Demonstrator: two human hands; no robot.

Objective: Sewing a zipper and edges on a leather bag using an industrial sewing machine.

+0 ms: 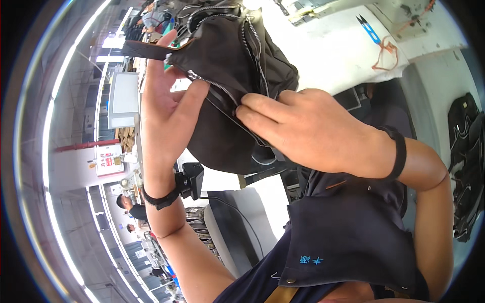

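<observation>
A dark bag [232, 141] with several silver zippers fills the upper middle of the head view, a dark strap tab [144, 49] sticking out to its left. My left hand [169, 113] holds the bag's left side, thumb beside a zipper pull [192, 74] and other fingers partly behind the fabric. My right hand [298, 123] has its fingers curled on the bag at the lower part of that zipper's opening, gripping the fabric there; the fingertips are partly hidden. Black bands circle both wrists, the left one carrying a black device [191, 179].
A white worktop [328, 45] behind the bag holds blue thread snips [369, 30] and orange thread. Machinery [399, 20] stands at the back. More dark bags [465, 161] lie at the far right. Other people [126, 206] work along a row to the left.
</observation>
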